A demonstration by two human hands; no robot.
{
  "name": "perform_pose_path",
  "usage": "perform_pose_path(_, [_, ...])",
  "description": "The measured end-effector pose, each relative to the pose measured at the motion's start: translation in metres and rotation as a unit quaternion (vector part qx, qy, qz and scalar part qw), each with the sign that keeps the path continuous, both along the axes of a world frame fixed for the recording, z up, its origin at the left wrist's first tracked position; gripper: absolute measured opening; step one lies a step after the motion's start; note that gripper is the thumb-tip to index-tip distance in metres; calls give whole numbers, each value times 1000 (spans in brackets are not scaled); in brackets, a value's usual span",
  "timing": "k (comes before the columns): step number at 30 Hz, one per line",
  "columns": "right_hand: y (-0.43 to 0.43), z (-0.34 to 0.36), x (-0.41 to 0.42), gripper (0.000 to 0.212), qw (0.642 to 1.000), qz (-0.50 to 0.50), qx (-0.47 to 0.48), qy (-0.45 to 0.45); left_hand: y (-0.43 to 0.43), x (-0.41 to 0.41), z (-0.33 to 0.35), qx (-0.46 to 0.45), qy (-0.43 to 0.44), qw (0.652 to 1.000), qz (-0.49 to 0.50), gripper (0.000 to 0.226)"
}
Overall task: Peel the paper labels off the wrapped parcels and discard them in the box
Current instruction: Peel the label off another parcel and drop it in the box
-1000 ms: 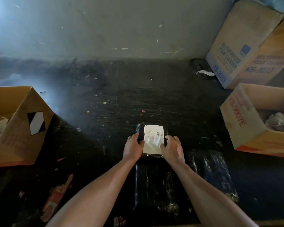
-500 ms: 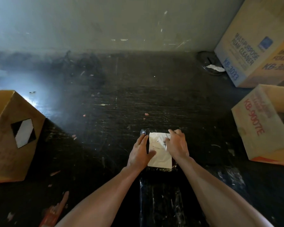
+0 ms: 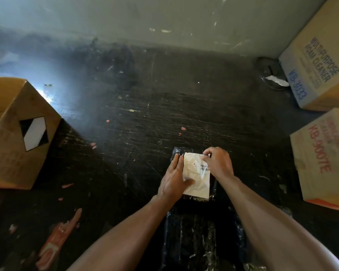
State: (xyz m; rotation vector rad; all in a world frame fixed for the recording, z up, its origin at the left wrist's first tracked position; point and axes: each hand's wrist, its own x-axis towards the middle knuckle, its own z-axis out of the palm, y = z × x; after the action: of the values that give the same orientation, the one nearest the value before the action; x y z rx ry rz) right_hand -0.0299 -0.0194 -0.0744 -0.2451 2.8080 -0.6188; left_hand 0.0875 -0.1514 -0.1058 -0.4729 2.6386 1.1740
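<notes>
A black plastic-wrapped parcel (image 3: 177, 151) lies on the dark floor with a white paper label (image 3: 196, 179) stuck on its top. My left hand (image 3: 173, 180) lies flat on the parcel's left side, thumb pressed on the label's lower left. My right hand (image 3: 218, 163) sits at the label's upper right edge, fingertips curled and pinching at that edge. Another black wrapped parcel (image 3: 196, 237) lies nearer to me between my forearms. An open cardboard box (image 3: 27, 133) with a black-and-white diamond mark stands at the left.
Two cardboard boxes stand at the right: one with blue print (image 3: 319, 61) against the wall, one with red print (image 3: 323, 159) nearer. A dark round object with white paper (image 3: 271, 76) lies by the wall. An orange wrapper (image 3: 55, 245) and small scraps litter the floor.
My left hand slid up along the label's left side and flattened. My right hand moved from the label's right side to its top right edge. The view shifted closer and right.
</notes>
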Motion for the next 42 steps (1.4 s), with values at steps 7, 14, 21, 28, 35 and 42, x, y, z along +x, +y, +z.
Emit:
perform_pose_path(7, [1,2,-8,4,999,5,-2,-37,5,2,-1,-5,0,1000,-1,113])
perform_pose_path(14, [-1,1,-8,11,997,39,51,-31,13,2,-1,-6,5,1000,17,107])
perform_pose_path(21, [2,1,2,14,998,50,44,10,17,0,2,9,-4,1000,28,102])
perform_pose_path(28, [3,1,10,4,999,24,6,31,15,0,5,18,-9,999,26,101])
perform_pose_path(35, [-2,-7,10,11,999,-12,-32,29,5,12,0,20,-22,998,-52,123])
perform_pose_path(42, [-12,-2,-3,8,999,7,-24,45,3,2,-2,-5,-7,1000,-28,129])
